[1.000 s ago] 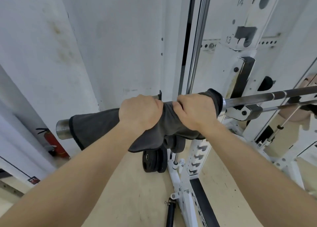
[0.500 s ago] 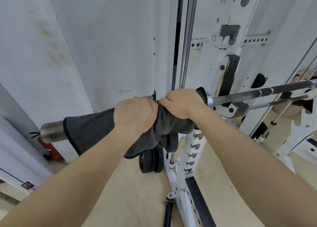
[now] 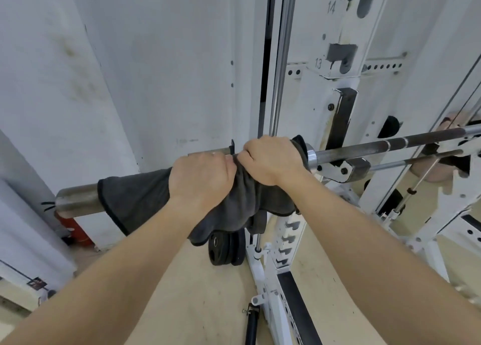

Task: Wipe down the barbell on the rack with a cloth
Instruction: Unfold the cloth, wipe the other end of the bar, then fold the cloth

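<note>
both hands are clamped side by side over the cloth, which is wrapped around the thick left end of the barbell in the middle of the frame. the left hand and the right hand touch at the knuckles, pressing the fabric onto the metal so that it probably rubs the full circumference rather than sliding loose. the loose cloth hangs below the grip. the barbell rests on a hook of the rack, right of centre, which carries its weight and leaves both hands free for wiping. its long axis runs from the lower left of the frame to the upper right; the bare end points lower left.
</note>
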The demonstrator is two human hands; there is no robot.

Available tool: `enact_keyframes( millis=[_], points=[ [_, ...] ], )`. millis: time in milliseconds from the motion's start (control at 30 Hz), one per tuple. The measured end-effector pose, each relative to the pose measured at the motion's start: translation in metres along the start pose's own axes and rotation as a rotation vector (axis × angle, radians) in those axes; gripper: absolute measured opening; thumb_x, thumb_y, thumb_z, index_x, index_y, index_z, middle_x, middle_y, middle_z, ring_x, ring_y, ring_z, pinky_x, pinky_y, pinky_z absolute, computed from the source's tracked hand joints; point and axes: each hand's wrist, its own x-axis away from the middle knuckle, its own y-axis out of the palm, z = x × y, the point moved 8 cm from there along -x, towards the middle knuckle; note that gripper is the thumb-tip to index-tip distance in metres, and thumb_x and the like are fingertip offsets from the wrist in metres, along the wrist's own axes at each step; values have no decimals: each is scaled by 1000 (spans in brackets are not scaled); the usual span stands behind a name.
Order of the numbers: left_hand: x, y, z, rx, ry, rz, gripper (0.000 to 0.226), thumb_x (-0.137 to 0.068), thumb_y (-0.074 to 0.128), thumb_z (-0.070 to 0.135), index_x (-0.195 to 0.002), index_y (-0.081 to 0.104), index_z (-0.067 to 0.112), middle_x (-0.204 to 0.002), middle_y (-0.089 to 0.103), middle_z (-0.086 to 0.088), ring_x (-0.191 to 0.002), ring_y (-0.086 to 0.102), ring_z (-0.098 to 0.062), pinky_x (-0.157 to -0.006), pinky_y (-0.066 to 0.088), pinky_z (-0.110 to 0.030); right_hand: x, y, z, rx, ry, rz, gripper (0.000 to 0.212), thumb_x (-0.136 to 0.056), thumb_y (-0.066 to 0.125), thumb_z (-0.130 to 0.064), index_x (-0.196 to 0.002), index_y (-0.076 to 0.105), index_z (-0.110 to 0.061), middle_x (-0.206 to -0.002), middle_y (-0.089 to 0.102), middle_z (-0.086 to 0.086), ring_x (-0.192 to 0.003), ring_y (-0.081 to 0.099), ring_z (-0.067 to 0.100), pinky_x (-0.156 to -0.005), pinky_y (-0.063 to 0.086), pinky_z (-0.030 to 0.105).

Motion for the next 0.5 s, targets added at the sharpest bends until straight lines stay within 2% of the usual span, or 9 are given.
enact_keyframes(
  millis=[33, 100, 167, 233, 300, 333, 400, 433, 500],
  points=[
    [0, 0, -2, 8, -20, -2, 44, -98, 24, 33, -72, 56, 17, -62, 51, 0, -58, 52, -26, -55, 39, -33, 11, -3, -2, 42, 3, 119, 44, -99, 29, -42, -70, 51, -18, -64, 49, -5, -65, 56, 24, -58, 32, 34],
    [-11, 9, -8, 41, -68, -76, 46, -100, 21, 37, -70, 50, 19, -61, 45, 3, -60, 49, -24, -57, 37, -33, 20, -4, -3, 57, -5, 164, 41, -100, 28, -40, -73, 51, -20, -66, 49, -5, -66, 57, 24, -58, 32, 34],
    [-22, 15, -11, 93, -77, -149, 40, -103, 23, 33, -73, 44, 18, -69, 50, 1, -66, 49, -23, -60, 36, -34, 1, 8, 2, 18, -4, -66, 46, -101, 22, -45, -76, 52, -20, -70, 48, -3, -73, 54, 23, -65, 33, 36],
    [-19, 11, -8, 4, -39, -96, 32, -102, 25, 27, -75, 41, 20, -73, 53, 1, -64, 45, -22, -58, 33, -34, -16, 25, 4, -67, 0, -358, 55, -98, 13, -54, -92, 56, -19, -85, 55, 0, -82, 50, 20, -74, 31, 36],
    [-9, 5, -2, -61, -21, -4, 38, -97, 25, 29, -69, 49, 19, -64, 50, 2, -57, 41, -20, -55, 31, -32, -22, 34, 3, -61, -46, -464, 68, -89, 5, -58, -107, 58, -18, -105, 60, 5, -87, 49, 19, -76, 30, 37],
    [-3, 1, 1, -27, -19, 41, 45, -94, 23, 31, -66, 55, 17, -59, 51, 1, -52, 38, -19, -52, 30, -31, -22, 37, 4, -26, -63, -455, 71, -85, 3, -57, -108, 57, -17, -106, 59, 5, -87, 49, 19, -74, 30, 37],
    [-2, 1, 1, 0, -26, 55, 51, -95, 21, 34, -63, 57, 18, -56, 50, 3, -48, 36, -16, -51, 28, -30, -17, 34, 7, 4, -36, -328, 64, -86, 7, -55, -89, 55, -13, -91, 57, -2, -79, 51, 19, -67, 31, 35],
    [-11, 10, -3, 2, -8, 1, 50, -98, 20, 35, -68, 56, 18, -60, 49, 4, -50, 39, -16, -53, 29, -30, -10, 24, 6, -18, 11, -181, 58, -92, 14, -51, -80, 54, -12, -80, 57, -3, -71, 53, 20, -61, 31, 34],
    [-27, 29, -12, 111, 13, -231, 47, -103, 18, 37, -85, 55, 17, -75, 54, 1, -66, 50, -19, -62, 37, -32, 9, 5, 3, 19, 68, 167, 47, -95, 24, -41, -69, 53, -14, -63, 54, -2, -57, 53, 23, -52, 29, 32]
  ],
)
